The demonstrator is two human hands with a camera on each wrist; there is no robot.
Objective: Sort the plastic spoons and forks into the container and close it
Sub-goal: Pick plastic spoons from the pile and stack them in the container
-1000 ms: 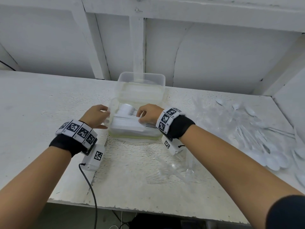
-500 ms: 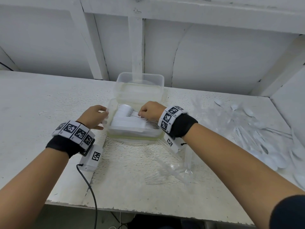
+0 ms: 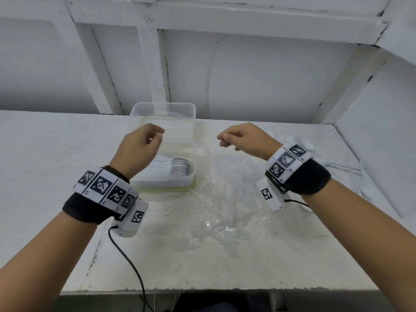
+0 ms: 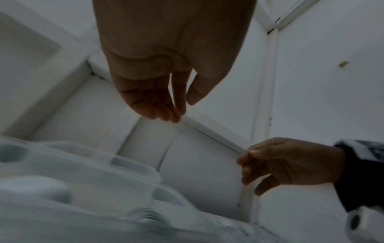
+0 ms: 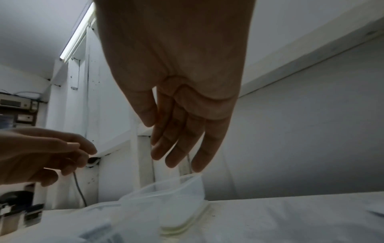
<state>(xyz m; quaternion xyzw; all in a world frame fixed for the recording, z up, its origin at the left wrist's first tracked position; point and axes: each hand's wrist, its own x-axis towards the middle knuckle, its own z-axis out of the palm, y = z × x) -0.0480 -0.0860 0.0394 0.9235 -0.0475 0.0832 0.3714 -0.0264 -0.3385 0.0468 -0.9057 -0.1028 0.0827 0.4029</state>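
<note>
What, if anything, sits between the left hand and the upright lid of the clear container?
Nothing visible does. The left hand hovers empty above the clear rectangular plastic container, in front of its raised transparent lid. The stacked white plastic spoons lie lower, inside the container.

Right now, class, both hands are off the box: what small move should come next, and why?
Probably the right hand goes right to gather the loose cutlery. Both hands hold nothing, the left hand is above the box, whose lid stands open, and cutlery lies unsorted on the table.

Both hands (image 3: 191,143) off the container (image 3: 162,140).
</note>
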